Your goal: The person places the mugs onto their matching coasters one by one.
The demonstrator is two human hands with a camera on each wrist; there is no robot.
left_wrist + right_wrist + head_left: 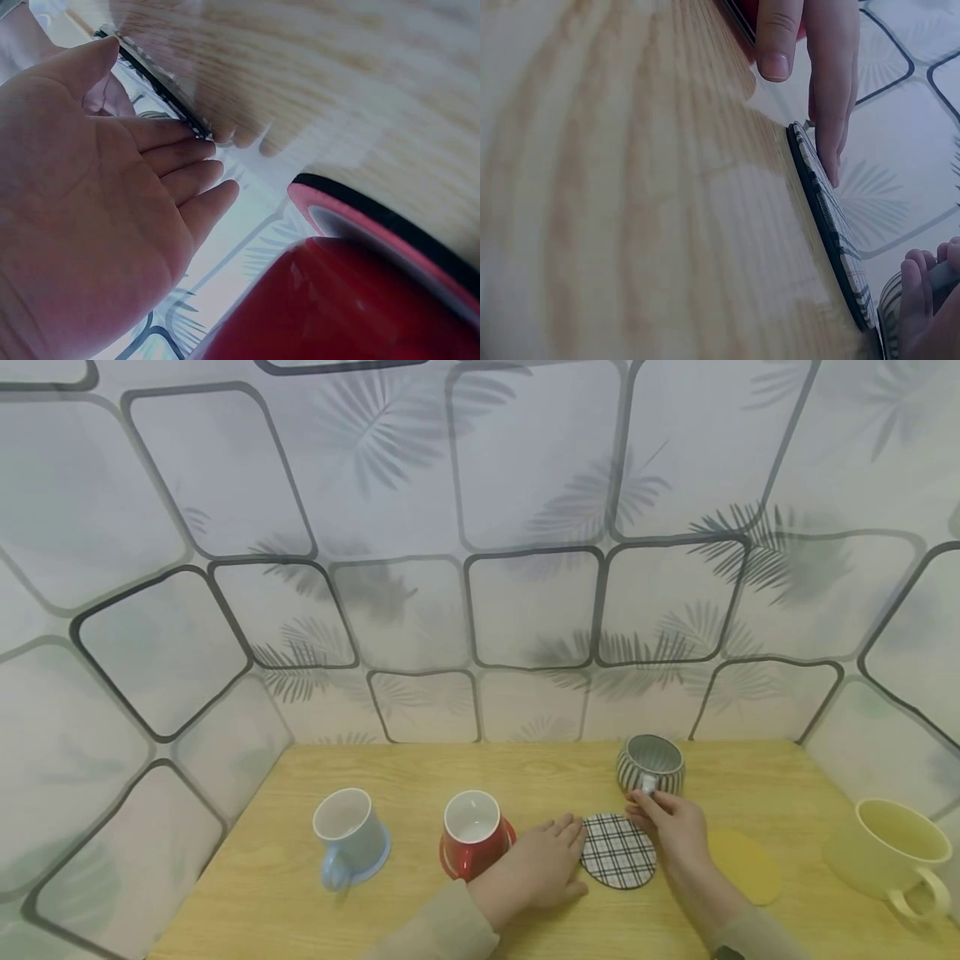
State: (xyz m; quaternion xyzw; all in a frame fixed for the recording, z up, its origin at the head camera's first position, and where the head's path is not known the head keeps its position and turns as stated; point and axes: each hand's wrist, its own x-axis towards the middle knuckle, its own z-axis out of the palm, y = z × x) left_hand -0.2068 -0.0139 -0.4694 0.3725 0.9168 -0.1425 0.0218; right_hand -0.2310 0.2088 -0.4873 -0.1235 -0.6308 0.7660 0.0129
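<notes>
My left hand lies flat with straight fingers at the left edge of a black-and-white checked coaster. In the left wrist view its fingertips meet that coaster's rim. My right hand pinches the handle of a grey striped cup, just behind the coaster. The right wrist view catches only part of this cup at the lower right corner, with fingers around its handle. Whether the cup's base touches the table cannot be told.
A red mug on a red coaster stands left of my left hand. Farther left is a light blue mug on a blue coaster. A yellow coaster and a large yellow mug are at the right. Patterned cloth backs the table.
</notes>
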